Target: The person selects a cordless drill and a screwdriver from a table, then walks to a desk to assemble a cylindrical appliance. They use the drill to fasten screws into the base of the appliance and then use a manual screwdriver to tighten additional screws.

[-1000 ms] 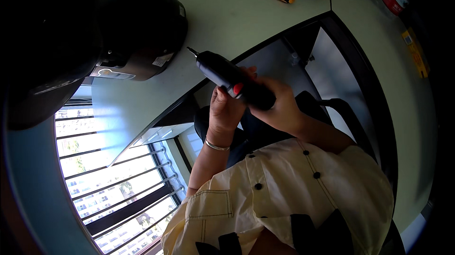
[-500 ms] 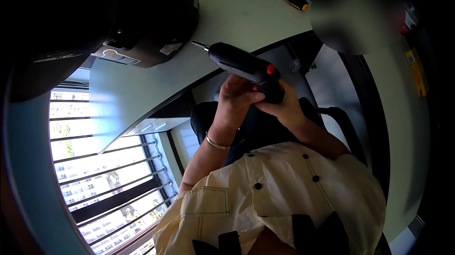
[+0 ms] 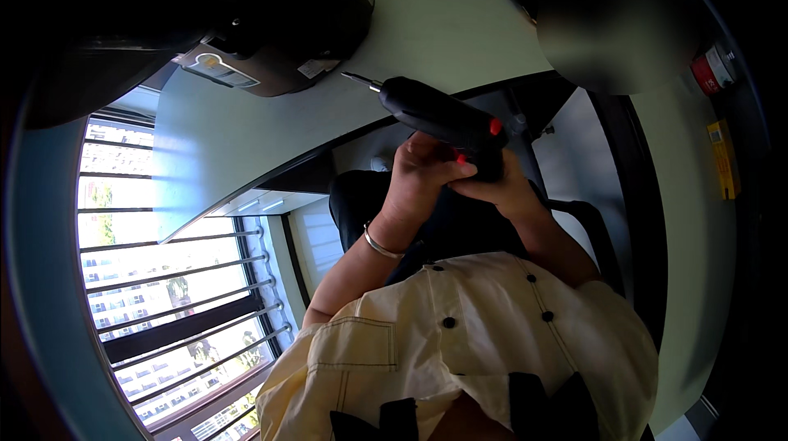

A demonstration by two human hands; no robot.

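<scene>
Left fingers [image 3: 420, 148]: curled against the underside of the driver [image 3: 439, 111], gripping it; thumb at the lower red button [image 3: 461, 159]. Whether the button is pressed cannot be told.
Right hand [image 3: 510, 187]: closed on the grip end of the driver, thumb just below the left thumb. Its remaining fingers are largely hidden.
Driver position: held in the air in front of the body, above the lap, its body crossing the near edge of the desk [image 3: 443, 22] as seen from above.
Driver attitude: nose toward the upper left, grip bent back toward the person; upper red button [image 3: 495, 126] exposed at the rear.
Bit [image 3: 361, 81]: seated in the nose, pointing toward the black appliance [image 3: 300, 2]. In view the tip lies just beside the appliance; depth cannot be judged.
Change, driver: turned over the last second. Earlier, one red button faced up and the grip was blurred; now both buttons and the bent grip show clearly.
Change, left thumb: now at the lower button; a second ago it lay along the side of the body.
Meaning: judged as handling or checking of the driver, with controls within thumb reach. No screw is visible under the bit, so driving does not appear to be under way.
Right side of desk: red can [image 3: 712, 72] and yellow box [image 3: 722, 159], well apart from the hands.
Left side: barred window [image 3: 180, 277] beyond the desk.
</scene>
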